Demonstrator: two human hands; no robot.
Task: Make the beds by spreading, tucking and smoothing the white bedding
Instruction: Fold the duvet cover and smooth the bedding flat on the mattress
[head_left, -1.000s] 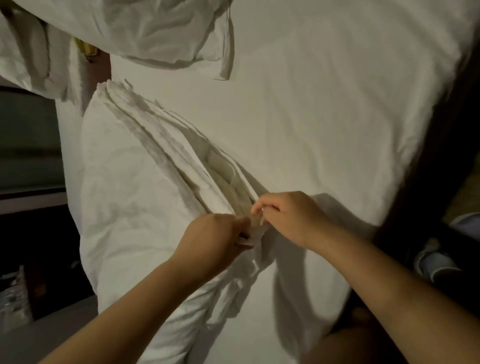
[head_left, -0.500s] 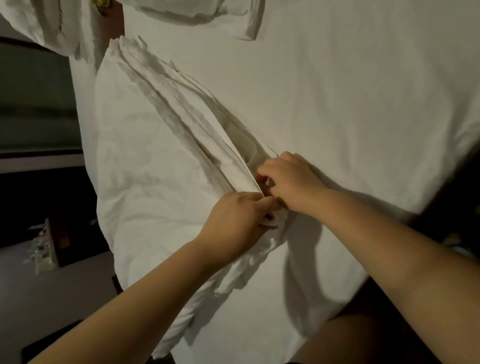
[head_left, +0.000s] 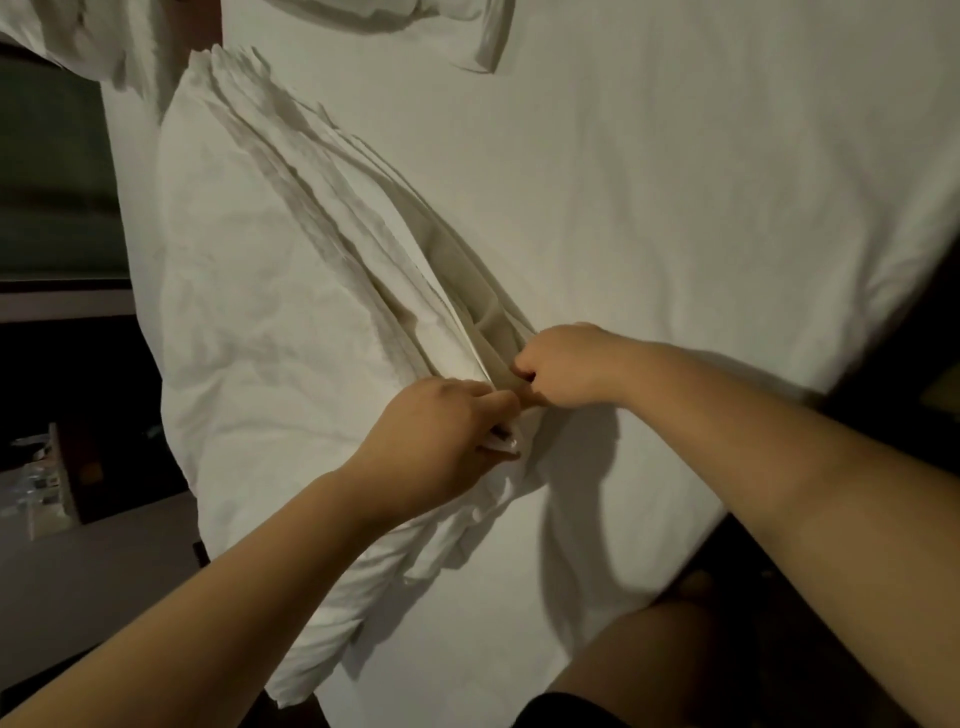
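A folded white duvet (head_left: 260, 322) lies in thick layers along the left side of the bed. A smooth white sheet (head_left: 675, 208) covers the mattress to its right. My left hand (head_left: 436, 441) pinches a fold at the duvet's near corner, fingers curled into the cloth. My right hand (head_left: 566, 364) sits just right of it, fingers curled round an inner layer of the same duvet. The fingertips of both hands are hidden in the folds. A white pillow (head_left: 415, 26) lies at the top edge of the view.
Left of the bed stands dark furniture (head_left: 62, 364) with a pale floor (head_left: 93, 582) below it. More white bedding (head_left: 78, 47) hangs at the top left. A dark gap (head_left: 893, 364) runs along the bed's right edge. My knee (head_left: 644, 654) is at the bottom.
Both hands have slid farther up the duvet's folded edge and stay close together. The right hand has dug deeper between the layers. The view has shifted forward over the bed.
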